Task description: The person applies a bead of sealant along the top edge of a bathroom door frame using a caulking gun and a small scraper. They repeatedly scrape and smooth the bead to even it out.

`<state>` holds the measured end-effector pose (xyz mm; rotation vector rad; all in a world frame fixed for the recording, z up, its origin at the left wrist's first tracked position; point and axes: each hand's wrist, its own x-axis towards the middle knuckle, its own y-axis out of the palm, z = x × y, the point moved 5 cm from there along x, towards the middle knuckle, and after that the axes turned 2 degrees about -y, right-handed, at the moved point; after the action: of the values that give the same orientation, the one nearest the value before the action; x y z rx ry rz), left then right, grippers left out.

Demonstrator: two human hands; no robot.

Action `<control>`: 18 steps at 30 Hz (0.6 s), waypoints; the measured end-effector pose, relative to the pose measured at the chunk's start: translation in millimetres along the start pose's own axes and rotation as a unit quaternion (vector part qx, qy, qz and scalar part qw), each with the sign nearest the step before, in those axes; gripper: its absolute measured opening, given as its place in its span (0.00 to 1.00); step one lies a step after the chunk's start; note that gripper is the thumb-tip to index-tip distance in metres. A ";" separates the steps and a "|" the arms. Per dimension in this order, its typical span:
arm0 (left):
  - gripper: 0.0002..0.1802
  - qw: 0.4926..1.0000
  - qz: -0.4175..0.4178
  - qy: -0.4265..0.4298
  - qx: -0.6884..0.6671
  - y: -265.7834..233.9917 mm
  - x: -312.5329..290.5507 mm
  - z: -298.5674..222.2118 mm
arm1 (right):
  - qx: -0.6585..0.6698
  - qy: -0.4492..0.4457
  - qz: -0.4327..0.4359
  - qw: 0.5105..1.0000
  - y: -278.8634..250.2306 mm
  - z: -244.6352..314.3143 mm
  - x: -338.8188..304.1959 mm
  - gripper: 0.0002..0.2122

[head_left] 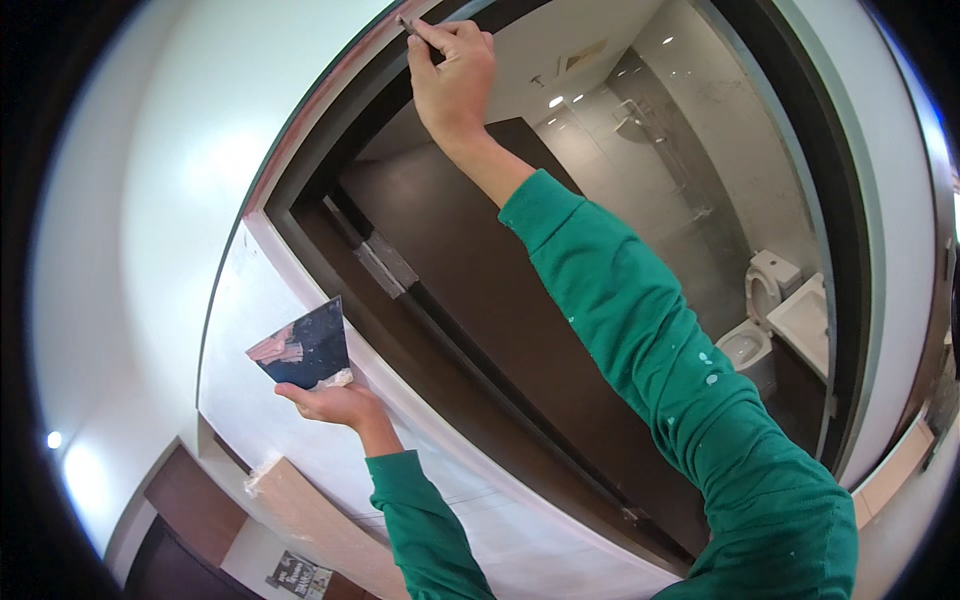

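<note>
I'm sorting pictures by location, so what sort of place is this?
Probably a room or hallway outside a bathroom, perhaps being finished. Through the dark door frame show a toilet and a white basin; the left hand holds a dark plate smeared with pinkish paste.

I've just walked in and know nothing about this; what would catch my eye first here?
Probably the white-spotted green sleeve sweeping across the middle, up to the right hand, which pinches a slim tool at the upper edge of the picture. Left of centre, the left hand holds a dark, tapered putty blade smeared with pinkish paste. Through the doorway at right stands a white toilet.
</note>
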<state>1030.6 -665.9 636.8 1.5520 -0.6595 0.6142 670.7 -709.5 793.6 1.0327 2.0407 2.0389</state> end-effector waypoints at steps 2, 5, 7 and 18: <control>0.37 1.000 0.000 -0.005 -0.007 3.0 -2.4 -0.2 | 0.014 0.014 -0.012 1.000 5.3 0.5 -3.5 0.08; 0.37 1.000 -0.016 -0.014 0.007 1.5 -7.1 -0.3 | 0.012 0.022 -0.036 0.999 5.1 4.9 -8.3 0.07; 0.37 1.000 -0.013 -0.010 0.010 0.8 -6.1 -0.6 | 0.002 0.054 -0.025 0.998 3.4 5.8 -9.1 0.07; 0.38 0.999 0.027 0.013 -0.010 -3.4 3.3 3.4 | -0.006 0.040 -0.017 0.999 0.6 25.6 -5.2 0.12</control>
<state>1035.4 -669.3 636.6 1.5093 -0.6882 0.6655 687.8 -690.1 789.2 0.9220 2.0652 2.1052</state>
